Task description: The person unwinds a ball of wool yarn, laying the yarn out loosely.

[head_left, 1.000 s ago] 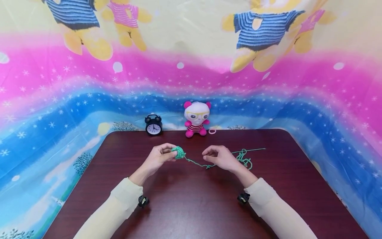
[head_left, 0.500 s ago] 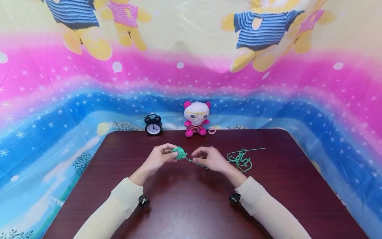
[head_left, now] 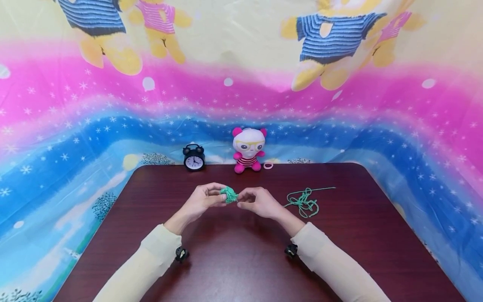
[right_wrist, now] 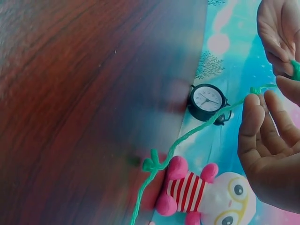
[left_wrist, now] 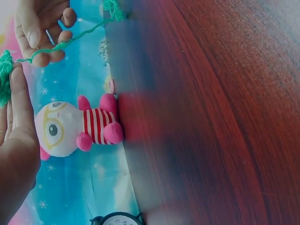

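My left hand [head_left: 200, 199] pinches a small ball of green yarn [head_left: 228, 195] above the table. The same ball [left_wrist: 4, 77] shows at the left edge of the left wrist view. My right hand [head_left: 260, 202] is close on the ball's right side, fingers curled. In the right wrist view, the right hand [right_wrist: 272, 140] has its thumb and fingertips at a small knot in the yarn strand [right_wrist: 201, 125]. From there the strand slopes down past a bigger knot [right_wrist: 153, 163]. Loose yarn [head_left: 303, 203] lies tangled on the table to the right, its tail stretched out.
A black alarm clock [head_left: 194, 158] and a pink-and-white plush panda [head_left: 248, 149] stand along the back edge of the dark red table [head_left: 234, 260]. Beside the panda lies a small pink ring [head_left: 268, 166]. A printed curtain [head_left: 226, 100] hangs behind and around.
My right hand has moved left along the strand, up to the yarn ball. The left hand has kept its hold in nearly the same place.
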Demonstrator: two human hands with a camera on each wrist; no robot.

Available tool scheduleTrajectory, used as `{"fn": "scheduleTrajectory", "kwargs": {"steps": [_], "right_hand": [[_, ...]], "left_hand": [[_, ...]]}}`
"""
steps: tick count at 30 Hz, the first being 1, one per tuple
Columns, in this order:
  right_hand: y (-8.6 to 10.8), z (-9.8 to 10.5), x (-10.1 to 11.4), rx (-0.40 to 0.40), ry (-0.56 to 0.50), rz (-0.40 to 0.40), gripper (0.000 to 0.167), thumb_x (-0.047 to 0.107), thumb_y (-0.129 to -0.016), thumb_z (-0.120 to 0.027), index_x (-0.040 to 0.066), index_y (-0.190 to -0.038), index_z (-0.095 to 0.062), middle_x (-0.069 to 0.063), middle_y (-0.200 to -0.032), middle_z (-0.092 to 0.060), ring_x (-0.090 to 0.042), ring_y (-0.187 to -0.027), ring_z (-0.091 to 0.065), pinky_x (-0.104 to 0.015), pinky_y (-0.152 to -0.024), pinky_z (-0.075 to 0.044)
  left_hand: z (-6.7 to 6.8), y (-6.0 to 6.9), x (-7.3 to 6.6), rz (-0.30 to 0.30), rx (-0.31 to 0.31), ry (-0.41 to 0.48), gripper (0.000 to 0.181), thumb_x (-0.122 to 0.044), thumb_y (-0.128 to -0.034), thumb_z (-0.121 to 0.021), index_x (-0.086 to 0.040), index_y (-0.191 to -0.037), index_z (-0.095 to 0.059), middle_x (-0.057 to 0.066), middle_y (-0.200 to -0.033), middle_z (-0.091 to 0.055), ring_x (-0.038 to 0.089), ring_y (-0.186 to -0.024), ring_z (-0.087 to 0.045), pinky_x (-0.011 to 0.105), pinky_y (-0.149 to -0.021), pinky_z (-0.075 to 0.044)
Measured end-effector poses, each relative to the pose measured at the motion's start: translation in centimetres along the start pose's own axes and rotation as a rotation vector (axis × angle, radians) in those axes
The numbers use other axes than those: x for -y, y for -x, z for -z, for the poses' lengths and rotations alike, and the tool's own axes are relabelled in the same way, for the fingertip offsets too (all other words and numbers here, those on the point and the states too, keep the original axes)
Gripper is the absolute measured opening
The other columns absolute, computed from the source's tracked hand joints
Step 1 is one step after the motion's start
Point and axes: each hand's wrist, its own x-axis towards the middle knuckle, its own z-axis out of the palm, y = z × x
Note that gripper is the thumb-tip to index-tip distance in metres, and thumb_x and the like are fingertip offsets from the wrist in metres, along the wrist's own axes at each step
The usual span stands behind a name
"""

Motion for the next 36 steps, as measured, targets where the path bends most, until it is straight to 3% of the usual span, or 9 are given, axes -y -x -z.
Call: {"fn": "scheduleTrajectory", "kwargs": {"steps": [5,11,17,23,28,36], "right_hand": [[-0.01,-0.14,-0.05,0.015,0.015,0.022,0.015,0.024,-0.090,-0.074,0.014,-0.101,-0.075,0.008,-0.086,-0.071,-0.008,-0.081,-0.063,-0.025,-0.074,-0.053],[0.16,0.01,-0.26,0.035,-0.004,0.026,0.004,0.024,-0.091,-0.073,0.020,-0.093,-0.075,0.006,-0.081,-0.071,-0.008,-0.074,-0.062,-0.025,-0.067,-0.052],[0.21,0.43,-0.52,0.038,-0.004,-0.003,0.009,0.023,-0.093,-0.071,0.016,-0.097,-0.076,0.003,-0.082,-0.072,-0.011,-0.072,-0.062,-0.027,-0.064,-0.052],[0.33,0.75,-0.39,0.039,0.007,-0.010,0.005,0.022,-0.093,-0.071,0.020,-0.095,-0.075,0.007,-0.081,-0.070,-0.011,-0.071,-0.062,-0.027,-0.063,-0.052],[0.41,0.78,-0.43,0.047,0.015,-0.006,0.006,0.021,-0.093,-0.071,0.018,-0.096,-0.075,0.007,-0.081,-0.070,-0.010,-0.070,-0.061,-0.026,-0.062,-0.051],[0.44,0.76,-0.39,0.064,0.020,-0.009,0.009,0.023,-0.092,-0.072,0.016,-0.097,-0.076,0.007,-0.080,-0.070,-0.010,-0.069,-0.062,-0.027,-0.062,-0.052]], "left_hand": [[-0.07,0.00,-0.02,0.002,0.007,0.016,0.040,-0.010,-0.0944,-0.068,0.005,-0.130,-0.058,0.004,-0.109,-0.072,0.014,-0.096,-0.073,0.036,-0.087,-0.060],[-0.14,0.09,-0.10,0.003,0.000,0.015,0.047,-0.010,-0.0936,-0.069,0.002,-0.137,-0.056,0.006,-0.115,-0.069,0.014,-0.098,-0.072,0.036,-0.088,-0.060],[-0.10,0.28,-0.23,-0.009,0.006,0.040,0.049,-0.001,-0.0929,-0.063,0.000,-0.141,-0.053,0.005,-0.113,-0.068,0.013,-0.095,-0.071,0.048,-0.094,-0.056],[-0.08,0.37,-0.36,-0.017,0.016,0.120,0.033,0.005,-0.0921,-0.054,0.008,-0.125,-0.059,0.002,-0.106,-0.069,0.015,-0.090,-0.071,0.035,-0.087,-0.061],[-0.23,0.37,-0.49,0.005,0.011,0.175,0.022,0.004,-0.0933,-0.059,0.004,-0.115,-0.059,0.002,-0.097,-0.068,0.015,-0.083,-0.071,0.029,-0.080,-0.061],[-0.10,0.34,-0.36,-0.012,0.015,0.123,0.050,0.000,-0.0954,-0.061,-0.002,-0.143,-0.047,0.005,-0.108,-0.066,0.013,-0.077,-0.070,0.026,-0.076,-0.061]]}}
